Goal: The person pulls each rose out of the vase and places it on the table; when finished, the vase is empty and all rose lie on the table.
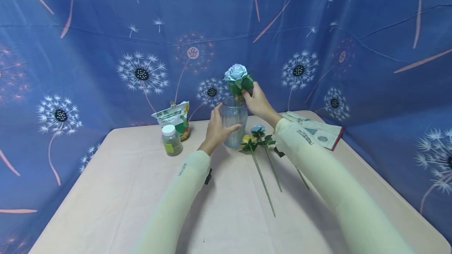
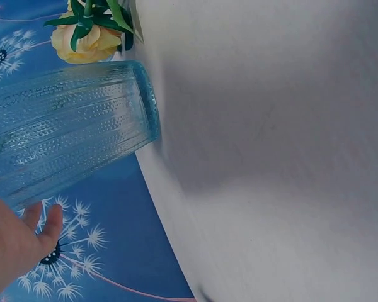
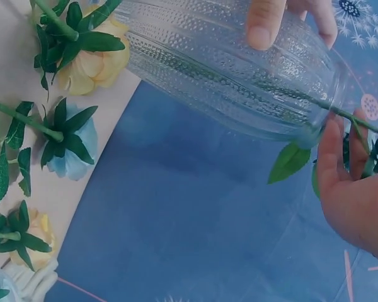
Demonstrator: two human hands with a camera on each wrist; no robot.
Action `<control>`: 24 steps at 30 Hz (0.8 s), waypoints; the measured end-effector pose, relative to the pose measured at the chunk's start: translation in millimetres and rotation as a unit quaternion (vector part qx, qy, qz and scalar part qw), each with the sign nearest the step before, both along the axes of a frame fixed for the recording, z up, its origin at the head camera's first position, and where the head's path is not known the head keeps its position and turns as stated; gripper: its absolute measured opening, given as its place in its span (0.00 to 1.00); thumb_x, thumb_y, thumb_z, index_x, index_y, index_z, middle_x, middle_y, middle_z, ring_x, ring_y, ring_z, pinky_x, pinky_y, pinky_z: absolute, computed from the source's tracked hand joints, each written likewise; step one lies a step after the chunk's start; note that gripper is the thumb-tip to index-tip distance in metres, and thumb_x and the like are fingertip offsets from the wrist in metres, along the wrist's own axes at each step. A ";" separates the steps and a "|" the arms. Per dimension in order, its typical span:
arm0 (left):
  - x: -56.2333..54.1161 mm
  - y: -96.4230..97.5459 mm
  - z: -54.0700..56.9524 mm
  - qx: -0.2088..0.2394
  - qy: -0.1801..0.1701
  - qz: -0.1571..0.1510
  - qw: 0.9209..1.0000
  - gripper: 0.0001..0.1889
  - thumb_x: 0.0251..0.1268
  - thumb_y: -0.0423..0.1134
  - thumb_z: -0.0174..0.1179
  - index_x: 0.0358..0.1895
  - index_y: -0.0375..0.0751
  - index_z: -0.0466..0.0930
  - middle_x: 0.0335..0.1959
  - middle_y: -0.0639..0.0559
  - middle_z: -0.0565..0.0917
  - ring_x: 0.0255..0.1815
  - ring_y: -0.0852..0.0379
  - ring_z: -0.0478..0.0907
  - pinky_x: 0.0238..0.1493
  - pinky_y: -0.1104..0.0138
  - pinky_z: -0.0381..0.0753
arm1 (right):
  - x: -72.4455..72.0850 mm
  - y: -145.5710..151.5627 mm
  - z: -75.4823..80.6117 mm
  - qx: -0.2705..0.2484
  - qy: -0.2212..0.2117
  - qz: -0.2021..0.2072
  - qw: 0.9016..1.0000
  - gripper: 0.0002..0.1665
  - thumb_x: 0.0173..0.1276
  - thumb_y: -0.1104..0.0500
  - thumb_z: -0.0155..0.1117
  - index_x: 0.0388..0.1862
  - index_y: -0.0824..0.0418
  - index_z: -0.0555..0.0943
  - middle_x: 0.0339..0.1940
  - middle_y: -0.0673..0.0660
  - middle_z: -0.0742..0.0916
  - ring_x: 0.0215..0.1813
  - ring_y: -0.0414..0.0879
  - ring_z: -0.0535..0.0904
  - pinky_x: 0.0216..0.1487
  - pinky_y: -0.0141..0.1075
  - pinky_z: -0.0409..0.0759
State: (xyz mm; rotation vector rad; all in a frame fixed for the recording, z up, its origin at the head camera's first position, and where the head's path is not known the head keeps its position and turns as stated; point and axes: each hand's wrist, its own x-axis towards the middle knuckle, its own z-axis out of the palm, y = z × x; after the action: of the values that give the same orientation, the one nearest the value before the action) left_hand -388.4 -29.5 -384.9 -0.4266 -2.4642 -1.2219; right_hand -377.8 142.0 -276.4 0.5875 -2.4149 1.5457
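The clear ribbed glass vase (image 1: 234, 124) stands upright near the back of the table, its side held by my left hand (image 1: 216, 129). In the right wrist view, that hand's thumb (image 3: 264, 25) lies against the textured glass. Above the mouth, my right hand (image 1: 259, 103) pinches an artificial light blue rose (image 1: 236, 73) just below its bloom. The rose's green stem (image 3: 331, 107) runs down inside the vase. A leaf (image 3: 290, 162) sticks out beside the rim. From the left wrist, the vase's base (image 2: 148, 100) shows at the table surface.
A yellow rose (image 1: 249, 138) and another blue rose (image 1: 258, 129) lie right of the vase, stems toward the front. Another stem (image 1: 303, 177) shows by the right sleeve. A white-capped jar (image 1: 172, 140) and printed bag (image 1: 176, 120) stand left; pale gloves (image 1: 323, 130) lie back right.
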 end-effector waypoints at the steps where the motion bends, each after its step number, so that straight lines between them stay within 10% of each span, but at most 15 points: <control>1: -0.2 0.2 -0.2 0.000 0.000 0.000 1.000 0.58 0.51 0.63 0.72 0.79 0.49 0.44 0.71 0.41 0.62 0.64 0.40 0.71 0.61 0.48 0.75 | 1.3 0.2 -0.1 0.002 -0.002 0.009 1.000 0.19 0.82 0.54 0.43 0.64 0.63 0.62 0.46 0.65 0.86 0.46 0.56 0.83 0.40 0.54 0.80; 16: -0.2 1.8 -0.6 0.010 -0.004 0.000 1.000 0.58 0.51 0.59 0.74 0.79 0.49 0.45 0.70 0.41 0.63 0.66 0.40 0.70 0.62 0.47 0.74 | 0.9 22.0 3.0 0.073 -0.036 0.159 0.984 0.32 0.62 0.77 0.63 0.67 0.68 0.74 0.62 0.64 0.81 0.65 0.57 0.76 0.58 0.47 0.79; 24: 0.2 2.4 0.4 0.019 -0.016 0.005 1.000 0.58 0.49 0.59 0.75 0.78 0.52 0.45 0.70 0.43 0.62 0.69 0.40 0.67 0.65 0.47 0.70 | -3.7 23.0 0.4 0.056 -0.025 0.123 0.990 0.22 0.63 0.75 0.65 0.57 0.70 0.81 0.53 0.66 0.85 0.58 0.57 0.81 0.56 0.49 0.81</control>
State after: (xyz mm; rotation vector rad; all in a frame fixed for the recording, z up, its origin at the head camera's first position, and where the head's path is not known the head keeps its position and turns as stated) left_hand -388.2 -27.1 -384.5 -0.3860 -2.4618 -1.2798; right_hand -381.4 165.0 -276.0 0.9106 -2.5603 1.5360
